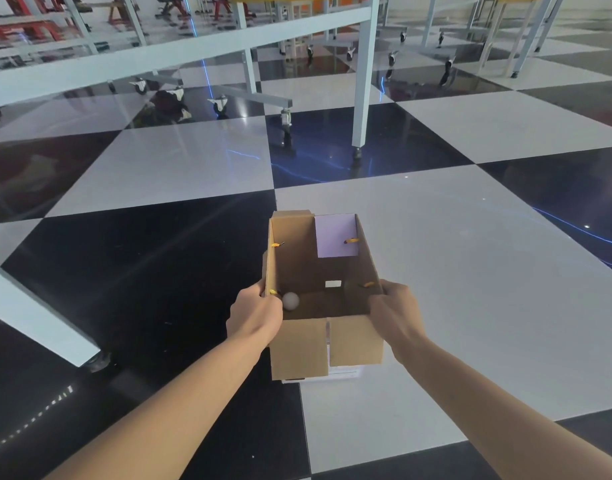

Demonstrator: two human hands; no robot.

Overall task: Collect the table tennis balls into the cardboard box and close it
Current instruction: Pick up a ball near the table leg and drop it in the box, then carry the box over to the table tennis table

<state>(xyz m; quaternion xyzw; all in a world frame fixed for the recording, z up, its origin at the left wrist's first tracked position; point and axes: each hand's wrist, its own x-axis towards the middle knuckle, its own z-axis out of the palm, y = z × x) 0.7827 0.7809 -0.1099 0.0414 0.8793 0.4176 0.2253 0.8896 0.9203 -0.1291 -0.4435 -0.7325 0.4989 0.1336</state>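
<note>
Two hands grip an open cardboard box (pixel 353 341) with one ball inside.

The fingers (pixel 254 292) of the left hand (pixel 256 315) curl over the box's left wall; the fingers (pixel 379 301) of the right hand (pixel 396 315) clamp its right wall, both at the near end. A white table tennis ball (pixel 290 301) lies in the near left corner, just beside the left hand. Below is a glossy black-and-white tiled floor (pixel 470 271), with white frame legs (pixel 363 81) beyond.

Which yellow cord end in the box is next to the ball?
The box's near-left cord end, by the left hand; only it has the ball beside it.
</note>
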